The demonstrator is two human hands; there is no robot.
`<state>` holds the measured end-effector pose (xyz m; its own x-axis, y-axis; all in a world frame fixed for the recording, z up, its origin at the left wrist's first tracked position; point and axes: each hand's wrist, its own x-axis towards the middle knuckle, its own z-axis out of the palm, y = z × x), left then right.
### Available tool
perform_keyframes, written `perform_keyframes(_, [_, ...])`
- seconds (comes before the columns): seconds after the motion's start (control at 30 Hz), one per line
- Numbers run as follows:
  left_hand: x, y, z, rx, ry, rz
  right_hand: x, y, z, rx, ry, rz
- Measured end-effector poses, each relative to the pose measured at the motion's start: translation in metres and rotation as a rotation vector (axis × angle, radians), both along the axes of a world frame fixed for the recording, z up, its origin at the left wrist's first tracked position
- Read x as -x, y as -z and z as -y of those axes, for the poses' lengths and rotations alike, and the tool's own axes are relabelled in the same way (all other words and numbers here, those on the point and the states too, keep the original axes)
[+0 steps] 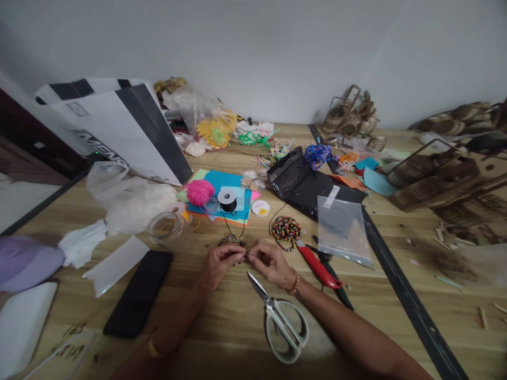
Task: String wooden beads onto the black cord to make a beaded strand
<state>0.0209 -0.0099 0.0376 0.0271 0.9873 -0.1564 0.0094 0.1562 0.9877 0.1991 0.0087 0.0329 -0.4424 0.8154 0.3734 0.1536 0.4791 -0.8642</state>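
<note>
My left hand (222, 264) is closed in a pinch, thumb against forefinger, on a thin black cord with small dark bits at the fingertips. Close beside it, my right hand (272, 265) pinches the same cord, its fingers curled. A clump of small dark and brown beads (232, 239) lies just beyond my left hand and is partly covered by it. From a white-rimmed spool of black cord (227, 198), a strand runs down towards the beads. A coiled string of multicoloured beads (287, 231) lies beyond my right hand. Scissors with pale handles (285, 330) rest nearest me, blades partly apart.
A red-handled cutter (320, 268) lies right of my right hand, by a clear zip bag (344, 229) and a black bubble mailer (304, 182). Leftward are a black phone (138, 294) and clear tape roll (166, 228). Pink yarn (200, 192) sits on coloured sheets (214, 182).
</note>
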Motion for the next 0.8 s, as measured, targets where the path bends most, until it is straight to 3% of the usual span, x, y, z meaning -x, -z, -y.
perform_keyframes(0.8, [0.0051,0.0019,-0.0015,-0.168,0.069,-0.061,0.0013,0.0008,-0.0011,-0.002,-0.014,0.003])
